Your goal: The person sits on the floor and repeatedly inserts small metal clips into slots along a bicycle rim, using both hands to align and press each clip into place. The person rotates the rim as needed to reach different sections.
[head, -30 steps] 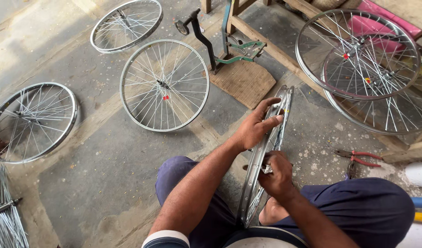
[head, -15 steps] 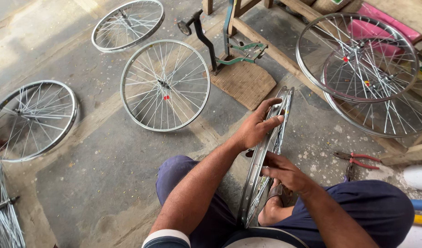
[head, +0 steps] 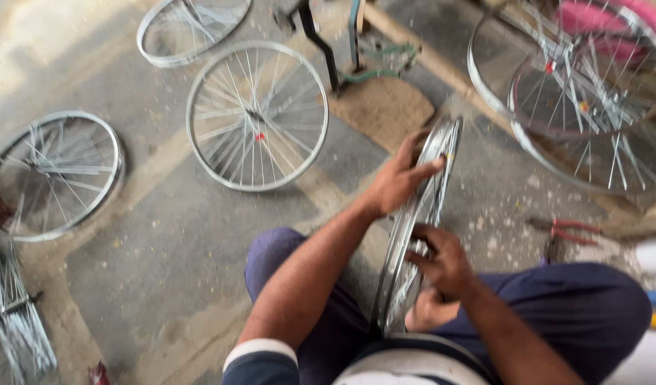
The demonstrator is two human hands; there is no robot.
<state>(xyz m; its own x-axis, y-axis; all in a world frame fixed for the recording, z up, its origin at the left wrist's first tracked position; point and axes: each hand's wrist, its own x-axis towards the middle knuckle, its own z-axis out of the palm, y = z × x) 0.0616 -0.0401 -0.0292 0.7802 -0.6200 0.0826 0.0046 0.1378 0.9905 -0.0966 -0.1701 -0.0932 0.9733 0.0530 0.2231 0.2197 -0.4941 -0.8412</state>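
Three spoked wheels flat on concrete floor (head: 164, 235): centre (head: 256, 115), left (head: 51, 175), top (head: 192, 28). More wheels stacked top right (head: 577, 85). Red-handled pliers (head: 567, 234) at right. Loose spoke bundle (head: 17, 324) bottom left.

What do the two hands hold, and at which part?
The upright wheel rim: left hand on its upper outer edge, right hand lower, at the rim's inner side by the spokes.

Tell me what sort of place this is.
Most likely a bicycle wheel repair or assembly workshop. Spoked wheels lie about a bare concrete floor, red-handled pliers rest nearby, and the person's left hand and right hand hold an upright wheel rim between their knees.
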